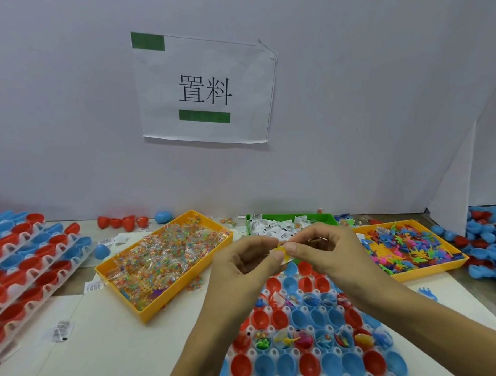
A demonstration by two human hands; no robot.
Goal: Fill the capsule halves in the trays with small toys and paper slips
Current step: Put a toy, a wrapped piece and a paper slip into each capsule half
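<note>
White counter (pixel 111 353), yellow bins left and right, green slip bin (pixel 326 217) far.
Left hand (pixel 245 262) and right hand (pixel 327 252) fingers both pinch yellow toy (pixel 281 250) above capsule tray (pixel 251 353); toy's axis unclear.

head view | looks forward and down | close over table (pixel 111 353) | faces wall (pixel 351 96)

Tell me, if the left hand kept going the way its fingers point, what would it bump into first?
Probably the right hand: the left hand points at it, both pinching a small yellow toy.
</note>
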